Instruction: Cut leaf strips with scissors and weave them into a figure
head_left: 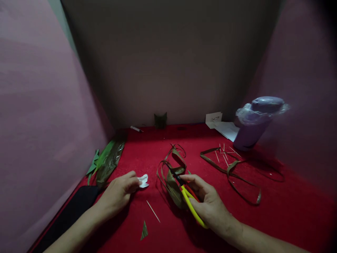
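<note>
My left hand [123, 188] pinches a crumpled white tissue [143, 180] just above the red cloth. Fingers of my right hand [207, 196] are wrapped round pliers [191, 207] with yellow and red handles and a dark head. The pliers point away from me, over a bundle wrapped in brownish-green leaf [172, 189] with dried leaf strips [179, 158] curling around it. Whether the jaws touch the bundle I cannot tell. Between my hands lie a toothpick [153, 211] and a small triangular leaf scrap [144, 231].
Several toothpicks [225, 154] and a long dried leaf strip [210, 161] lie at right. Behind them stand a purple bin [250, 133] with a plastic liner and white papers [228, 130]. Green leaves in plastic [112, 158] rest at left, near a dark flat object [76, 207]. A syringe-like white tube [136, 129] and a dark green leaf piece [160, 120] are at the back.
</note>
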`<state>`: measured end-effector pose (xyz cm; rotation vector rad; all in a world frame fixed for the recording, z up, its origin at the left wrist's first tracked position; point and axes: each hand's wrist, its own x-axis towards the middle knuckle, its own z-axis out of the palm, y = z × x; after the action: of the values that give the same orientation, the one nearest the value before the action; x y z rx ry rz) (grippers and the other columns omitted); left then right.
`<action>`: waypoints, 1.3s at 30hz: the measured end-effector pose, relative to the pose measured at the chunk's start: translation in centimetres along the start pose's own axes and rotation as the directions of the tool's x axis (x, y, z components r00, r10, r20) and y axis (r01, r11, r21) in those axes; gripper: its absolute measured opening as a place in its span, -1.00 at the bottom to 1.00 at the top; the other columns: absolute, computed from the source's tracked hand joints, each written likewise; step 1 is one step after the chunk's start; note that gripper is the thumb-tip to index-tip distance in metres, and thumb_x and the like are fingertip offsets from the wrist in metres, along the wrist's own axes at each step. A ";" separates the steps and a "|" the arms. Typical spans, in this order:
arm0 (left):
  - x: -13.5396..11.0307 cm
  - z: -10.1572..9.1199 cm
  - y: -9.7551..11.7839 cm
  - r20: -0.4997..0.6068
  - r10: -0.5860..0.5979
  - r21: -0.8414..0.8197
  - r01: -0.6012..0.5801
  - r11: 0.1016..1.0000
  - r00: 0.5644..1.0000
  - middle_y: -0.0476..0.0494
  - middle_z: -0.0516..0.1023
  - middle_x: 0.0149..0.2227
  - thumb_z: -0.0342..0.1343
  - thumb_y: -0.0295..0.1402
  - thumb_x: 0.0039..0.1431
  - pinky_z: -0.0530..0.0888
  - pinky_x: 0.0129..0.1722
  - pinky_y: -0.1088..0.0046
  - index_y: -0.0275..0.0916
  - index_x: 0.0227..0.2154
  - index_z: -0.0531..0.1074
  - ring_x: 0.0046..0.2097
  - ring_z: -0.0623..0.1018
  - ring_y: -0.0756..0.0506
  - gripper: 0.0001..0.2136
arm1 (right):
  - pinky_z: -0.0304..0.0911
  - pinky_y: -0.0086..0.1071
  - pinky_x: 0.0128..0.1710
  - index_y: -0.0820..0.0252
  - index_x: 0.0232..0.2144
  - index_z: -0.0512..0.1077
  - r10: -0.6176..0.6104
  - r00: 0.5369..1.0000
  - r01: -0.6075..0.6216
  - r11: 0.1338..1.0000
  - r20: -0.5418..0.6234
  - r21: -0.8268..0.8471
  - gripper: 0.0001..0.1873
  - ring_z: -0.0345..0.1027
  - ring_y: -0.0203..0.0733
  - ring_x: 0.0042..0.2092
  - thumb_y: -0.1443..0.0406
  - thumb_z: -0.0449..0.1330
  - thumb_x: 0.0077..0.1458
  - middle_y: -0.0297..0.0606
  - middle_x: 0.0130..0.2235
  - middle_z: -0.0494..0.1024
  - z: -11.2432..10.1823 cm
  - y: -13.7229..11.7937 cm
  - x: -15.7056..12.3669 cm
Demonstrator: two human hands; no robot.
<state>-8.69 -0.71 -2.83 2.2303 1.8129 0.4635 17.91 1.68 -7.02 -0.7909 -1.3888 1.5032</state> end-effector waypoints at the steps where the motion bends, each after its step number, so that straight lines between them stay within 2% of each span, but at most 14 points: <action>1: -0.3 -0.6 -0.3 0.022 -0.002 -0.018 0.002 1.000 1.000 0.03 0.43 -0.52 0.03 -0.44 0.03 0.30 -0.46 0.56 -0.14 -0.58 0.48 -0.47 0.44 0.02 -0.82 | 0.30 -0.30 -0.05 0.15 -0.18 0.37 -0.006 1.000 0.006 1.000 -0.006 -0.007 -0.58 0.42 -0.17 -0.11 0.48 0.16 -0.18 -0.23 -0.18 0.53 0.0 0.0 0.0; 3: -0.4 -2.0 -1.3 0.007 -0.036 -0.037 0.036 0.999 0.999 0.02 0.45 -0.52 0.05 -0.34 0.05 0.32 -0.43 0.53 -0.14 -0.58 0.50 -0.45 0.45 -0.01 -0.82 | 0.30 -0.29 -0.05 0.16 -0.18 0.37 -0.007 1.000 0.007 1.000 -0.014 -0.014 -0.58 0.43 -0.17 -0.12 0.48 0.16 -0.18 -0.23 -0.20 0.54 0.0 0.0 0.0; 5: 0.1 -3.0 -2.3 -0.121 -0.115 -0.029 0.112 0.993 0.986 -0.05 0.46 -0.44 -0.05 -0.25 0.13 0.33 -0.37 0.46 -0.15 -0.43 0.51 -0.37 0.46 -0.07 -0.76 | 0.31 -0.29 -0.05 0.16 -0.18 0.38 -0.010 1.000 0.010 1.000 -0.014 -0.016 -0.57 0.43 -0.17 -0.13 0.48 0.17 -0.19 -0.24 -0.21 0.54 0.0 0.0 0.0; 7: 0.7 -3.1 -3.0 -0.205 -0.175 -0.015 0.175 0.984 0.963 -0.09 0.47 -0.37 -0.06 -0.23 0.14 0.32 -0.33 0.41 -0.16 -0.33 0.50 -0.33 0.46 -0.10 -0.75 | 0.31 -0.29 -0.06 0.16 -0.18 0.38 -0.008 1.000 0.008 1.000 -0.017 -0.018 -0.57 0.44 -0.17 -0.13 0.47 0.17 -0.19 -0.24 -0.21 0.54 0.0 0.0 0.0; 12: 0.7 -1.3 -2.4 -0.113 -0.154 -0.021 0.153 0.988 0.982 -0.03 0.47 -0.41 0.01 -0.34 0.04 0.32 -0.36 0.46 -0.10 -0.46 0.51 -0.39 0.47 -0.06 -0.83 | 0.33 -0.29 -0.08 0.15 -0.17 0.37 -0.013 1.000 0.012 1.000 -0.009 -0.028 -0.58 0.44 -0.18 -0.13 0.46 0.17 -0.18 -0.22 -0.18 0.54 0.0 0.1 0.0; 16: -0.2 -2.5 -2.4 -0.021 -0.123 -0.034 0.122 0.992 0.992 0.02 0.45 -0.53 0.05 -0.35 -0.01 0.33 -0.41 0.49 -0.12 -0.63 0.49 -0.46 0.46 -0.03 -0.83 | 0.32 -0.28 -0.05 0.14 -0.18 0.36 -0.007 1.000 0.007 1.000 -0.008 -0.018 -0.59 0.44 -0.18 -0.12 0.46 0.18 -0.17 -0.22 -0.19 0.54 0.0 0.2 0.1; 17: -0.3 -3.1 -2.7 -0.030 -0.130 -0.034 0.129 0.991 0.991 0.01 0.47 -0.52 0.06 -0.31 0.00 0.34 -0.40 0.49 -0.12 -0.61 0.50 -0.45 0.47 -0.04 -0.84 | 0.32 -0.28 -0.05 0.14 -0.17 0.36 -0.005 1.000 0.005 1.000 -0.004 -0.018 -0.58 0.44 -0.18 -0.12 0.46 0.17 -0.17 -0.23 -0.19 0.54 0.0 0.2 0.1; 20: 0.3 -4.1 -3.8 -0.198 -0.213 0.006 0.218 0.976 0.957 -0.07 0.49 -0.43 -0.05 -0.22 0.10 0.36 -0.36 0.40 -0.15 -0.41 0.50 -0.37 0.48 -0.11 -0.76 | 0.30 -0.28 -0.03 0.14 -0.17 0.36 -0.005 1.000 0.005 1.000 0.001 -0.021 -0.57 0.43 -0.19 -0.12 0.48 0.16 -0.17 -0.24 -0.19 0.54 0.0 0.2 0.0; 22: 1.0 -3.8 -4.3 -0.303 -0.246 0.049 0.273 0.961 0.921 -0.14 0.50 -0.32 -0.07 -0.21 0.12 0.35 -0.31 0.33 -0.17 -0.33 0.47 -0.30 0.48 -0.16 -0.74 | 0.30 -0.28 -0.03 0.14 -0.17 0.36 0.000 1.000 -0.001 1.000 -0.001 -0.026 -0.58 0.43 -0.19 -0.12 0.47 0.16 -0.16 -0.24 -0.20 0.54 0.0 0.1 0.0; 24: 1.8 -3.1 -4.6 -0.334 -0.228 0.094 0.273 0.957 0.915 -0.17 0.50 -0.25 -0.07 -0.25 0.13 0.34 -0.24 0.29 -0.16 -0.29 0.47 -0.24 0.47 -0.17 -0.76 | 0.30 -0.28 -0.04 0.15 -0.17 0.36 0.011 1.000 -0.011 1.000 -0.002 -0.025 -0.59 0.43 -0.18 -0.12 0.46 0.17 -0.16 -0.23 -0.21 0.54 0.0 0.0 0.0; 28: 2.2 -2.0 -4.1 -0.313 -0.134 0.181 0.198 0.964 0.940 -0.18 0.48 -0.18 0.02 -0.37 0.05 0.29 -0.10 0.23 -0.14 -0.32 0.49 -0.09 0.39 -0.22 -0.82 | 0.31 -0.27 -0.05 0.15 -0.16 0.36 0.017 1.000 -0.017 1.000 -0.002 -0.014 -0.59 0.43 -0.17 -0.13 0.45 0.17 -0.16 -0.22 -0.20 0.54 0.1 -0.1 0.0; 33: 1.3 -1.1 -2.7 -0.152 -0.063 0.214 0.095 0.972 0.986 -0.09 0.48 -0.39 0.03 -0.34 0.08 0.36 -0.28 0.41 -0.16 -0.51 0.47 -0.25 0.43 -0.11 -0.85 | 0.30 -0.28 -0.05 0.15 -0.17 0.36 0.018 1.000 -0.018 1.000 -0.004 -0.018 -0.59 0.43 -0.16 -0.12 0.45 0.18 -0.17 -0.22 -0.20 0.53 0.0 0.0 0.0; 39: 1.1 0.4 -2.3 -0.134 -0.065 0.283 0.101 0.954 0.989 -0.13 0.44 -0.38 -0.08 -0.38 0.16 0.35 -0.29 0.39 -0.21 -0.48 0.43 -0.28 0.44 -0.11 -0.79 | 0.29 -0.32 -0.05 0.12 -0.16 0.36 -0.003 1.000 0.003 1.000 0.006 0.001 -0.55 0.42 -0.19 -0.10 0.51 0.16 -0.18 -0.26 -0.17 0.53 -0.1 0.6 0.1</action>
<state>-10.38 0.81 -3.95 2.3420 2.1530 0.3450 17.84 1.83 -7.59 -0.7846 -1.3927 1.5050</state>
